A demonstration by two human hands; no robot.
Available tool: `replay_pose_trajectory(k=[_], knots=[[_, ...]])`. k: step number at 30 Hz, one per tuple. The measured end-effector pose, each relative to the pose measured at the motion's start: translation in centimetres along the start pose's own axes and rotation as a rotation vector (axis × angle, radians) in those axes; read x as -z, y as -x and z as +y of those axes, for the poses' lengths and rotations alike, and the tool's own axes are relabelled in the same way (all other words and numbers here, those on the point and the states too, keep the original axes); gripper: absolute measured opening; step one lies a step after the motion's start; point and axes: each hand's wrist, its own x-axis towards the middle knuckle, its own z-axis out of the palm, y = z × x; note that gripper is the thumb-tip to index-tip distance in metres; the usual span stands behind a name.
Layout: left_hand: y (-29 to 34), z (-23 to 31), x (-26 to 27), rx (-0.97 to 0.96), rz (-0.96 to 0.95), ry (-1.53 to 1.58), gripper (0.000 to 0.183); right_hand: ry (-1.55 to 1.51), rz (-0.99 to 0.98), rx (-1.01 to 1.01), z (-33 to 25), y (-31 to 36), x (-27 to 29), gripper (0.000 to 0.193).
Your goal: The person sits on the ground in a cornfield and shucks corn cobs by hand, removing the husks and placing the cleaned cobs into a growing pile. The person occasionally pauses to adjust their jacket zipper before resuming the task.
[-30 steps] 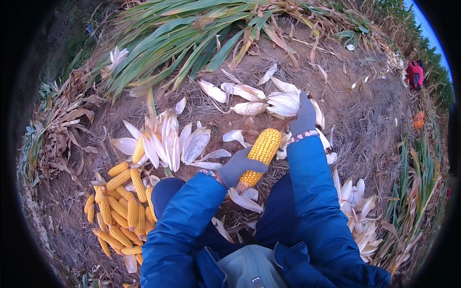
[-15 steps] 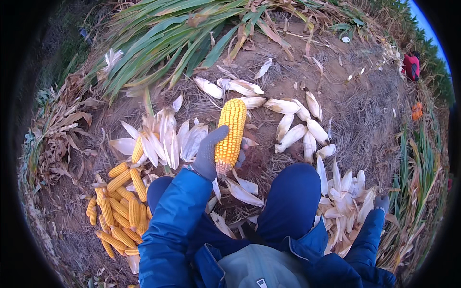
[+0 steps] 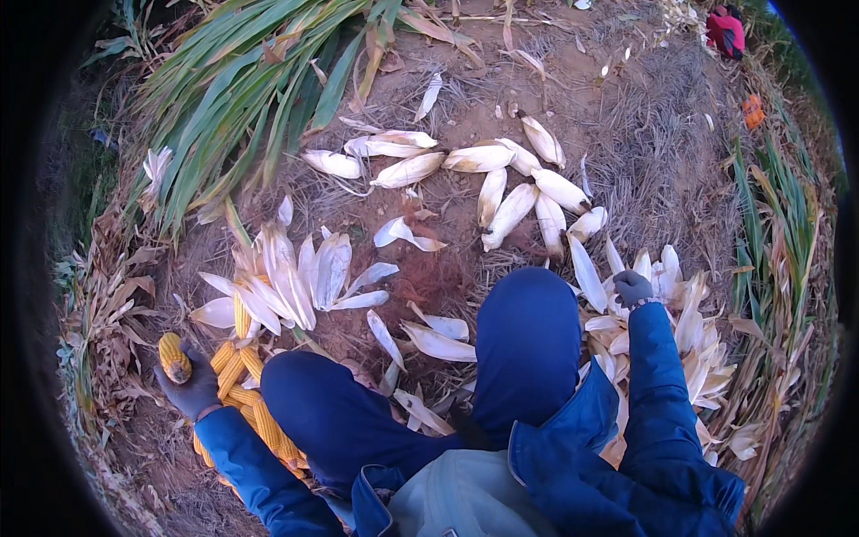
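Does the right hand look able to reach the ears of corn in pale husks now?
Probably yes: the right hand is at the pile of loose husks, close to the ears in pale husks. Only loose husk leaves seem to lie between, and the right knee stands aside.

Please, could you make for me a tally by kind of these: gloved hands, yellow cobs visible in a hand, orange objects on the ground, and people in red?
Left hand and right hand, both gloved: 2
Yellow cob in a hand: 1
Orange object: 1
Person in red: 1
Total: 5
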Motion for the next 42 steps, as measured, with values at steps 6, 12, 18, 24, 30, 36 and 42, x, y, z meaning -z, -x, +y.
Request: replay_pose_trajectory(k=[6, 12, 18, 24, 30, 36, 42], knots=[[1.7, 3.5, -0.6, -0.19, -0.028, -0.046, 0.052, 0.115, -0.024, 0.103, -2.2, -4.2, -5.7, 0.018], [8.1, -11.2, -15.5, 0.224, -0.964, -0.202, 0.04, 0.512, -0.093, 0.687, -9.8, -7.2, -15.0, 0.023], [12.3, -18.0, -24.4, 0.598, -1.712, 0.11, 0.031, 0.871, -0.388, 0.728, -16.6, -8.6, -22.1, 0.04], [15.2, -20.0, -25.9, 0.527, -1.571, 0.246, 0.03, 1.035, -0.361, 0.776, -17.6, -11.5, -25.2, 0.033], [13.8, -21.9, -27.7, 0.305, -1.565, 0.467, 0.03, 1.226, -0.32, 0.717, -17.2, -13.0, -27.1, 0.022], [14.5, -19.7, -26.7, 0.652, -1.45, 0.364, 0.029, 0.487, -0.073, 0.812, -17.7, -13.4, -23.9, 0.024], [16.9, -18.3, -25.5, 0.509, -1.417, 0.422, 0.027, -0.369, -0.347, 0.417, -25.8, -9.7, -16.8, 0.021]])
